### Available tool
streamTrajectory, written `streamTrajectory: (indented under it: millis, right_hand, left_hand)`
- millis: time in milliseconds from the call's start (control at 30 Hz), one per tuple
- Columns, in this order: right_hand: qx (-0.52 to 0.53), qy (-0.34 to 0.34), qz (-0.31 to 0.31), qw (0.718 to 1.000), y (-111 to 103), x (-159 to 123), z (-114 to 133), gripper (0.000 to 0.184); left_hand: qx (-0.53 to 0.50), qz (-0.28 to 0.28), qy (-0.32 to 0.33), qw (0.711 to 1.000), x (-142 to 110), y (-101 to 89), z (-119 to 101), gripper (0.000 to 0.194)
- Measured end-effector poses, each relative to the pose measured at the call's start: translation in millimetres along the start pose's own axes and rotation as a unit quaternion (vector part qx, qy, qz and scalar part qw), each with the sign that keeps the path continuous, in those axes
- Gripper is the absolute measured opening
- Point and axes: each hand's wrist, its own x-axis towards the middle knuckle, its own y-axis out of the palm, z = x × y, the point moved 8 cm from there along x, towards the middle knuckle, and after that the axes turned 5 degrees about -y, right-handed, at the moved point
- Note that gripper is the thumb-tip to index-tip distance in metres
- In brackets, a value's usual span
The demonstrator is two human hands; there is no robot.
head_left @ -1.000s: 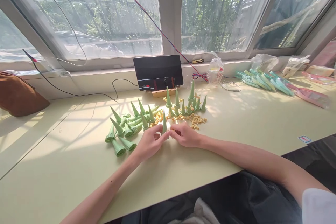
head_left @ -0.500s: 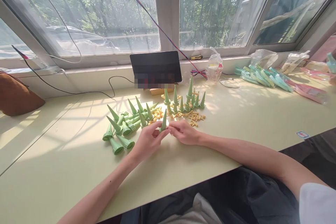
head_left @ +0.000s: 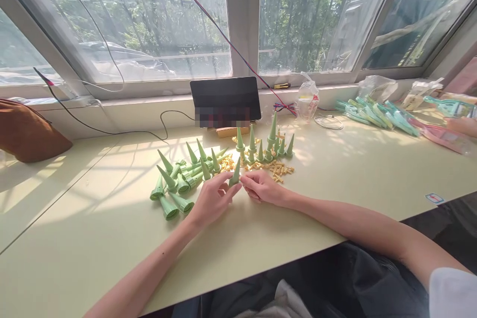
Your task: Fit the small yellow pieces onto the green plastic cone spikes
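My left hand (head_left: 213, 198) is closed around the lower part of a green plastic cone spike (head_left: 236, 173), which points upward. Close against the spike's right side, the fingertips of my right hand (head_left: 263, 187) are pinched together; whatever is between them is too small or hidden to make out. Left of my hands lies a pile of green cone spikes (head_left: 170, 207), some tipped over with open ends showing. Behind my hands, several more green spikes (head_left: 252, 140) stand upright, a few stacked. Small yellow plastic pieces (head_left: 279, 169) are scattered among and in front of them.
A black tablet (head_left: 225, 97) leans by the window on a small cardboard box (head_left: 233, 131). Cables run along the sill. A plastic bag (head_left: 307, 97), teal packets (head_left: 376, 112) and a pink packet (head_left: 441, 135) lie right. A brown bag (head_left: 33, 129) sits far left.
The whole view has shifted slightly. Both hands keep nearly the same pose at the green spike, which leans a little more. At the far right edge, a teal item and what looks like another person's hand have come further in.
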Motion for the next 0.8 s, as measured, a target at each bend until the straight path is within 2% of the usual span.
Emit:
streamTrajectory:
  millis: [100, 233, 333, 500, 667, 800]
  right_hand:
    - [0.02, 0.008, -0.005, 1.0, -0.1, 0.8, -0.1, 0.045]
    - [0.0, 0.007, -0.006, 1.0, -0.7, 0.8, -1.3, 0.045]
    - [-0.089, -0.034, -0.016, 0.995, -4.5, 1.2, 3.9, 0.043]
    - [-0.239, -0.114, -0.036, 0.964, -7.8, 0.9, 17.3, 0.036]
    - [-0.26, -0.129, -0.034, 0.956, -6.7, 0.3, 17.8, 0.036]
    - [-0.252, -0.111, -0.032, 0.961, -6.5, 0.5, 14.1, 0.036]
  left_hand:
    - [-0.032, 0.03, -0.036, 0.998, 0.1, 1.8, 2.9, 0.029]
    - [-0.035, 0.035, -0.065, 0.997, -0.3, 1.1, 6.8, 0.028]
    - [-0.052, 0.05, -0.078, 0.994, -0.9, 2.9, 9.6, 0.025]
    - [-0.099, 0.088, -0.11, 0.985, -1.9, 7.1, 14.9, 0.029]
    - [-0.128, 0.095, -0.139, 0.977, -2.2, 8.4, 16.8, 0.033]
    - [-0.118, 0.088, -0.133, 0.98, -1.6, 7.8, 12.2, 0.031]
